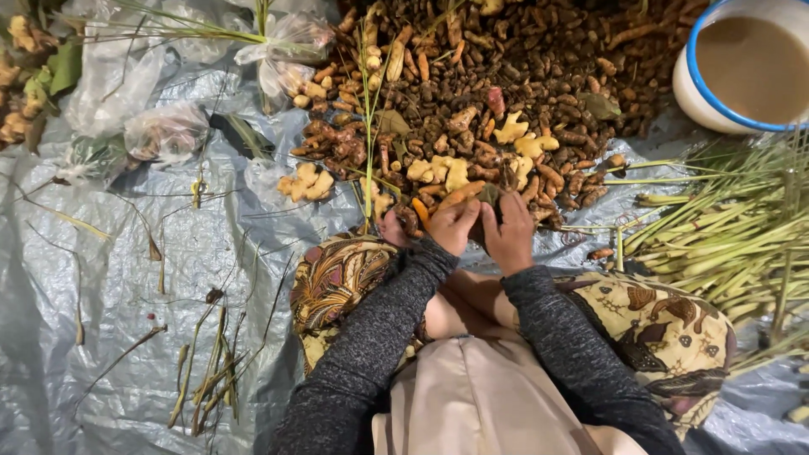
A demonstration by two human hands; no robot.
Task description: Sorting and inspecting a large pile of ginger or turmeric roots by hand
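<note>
My left hand (pixel 453 226) and my right hand (pixel 511 232) meet at the near edge of a big heap of brown and orange roots (pixel 506 76). Both hands close together around a small dark root piece (pixel 487 200) between them. An orange root (pixel 420 211) lies just left of my left hand. Pale yellow ginger-like pieces (pixel 447 173) sit right beyond my fingers. Grey knit sleeves cover both arms, and patterned cloth (pixel 337 282) drapes my knees below.
A grey plastic sheet (pixel 126 278) covers the ground. Clear plastic bags (pixel 164 131) lie at the upper left. A white basin with a blue rim (pixel 742 72) stands at the upper right. Green lemongrass stalks (pixel 733 236) pile up on the right. Dry stems (pixel 206 371) lie scattered lower left.
</note>
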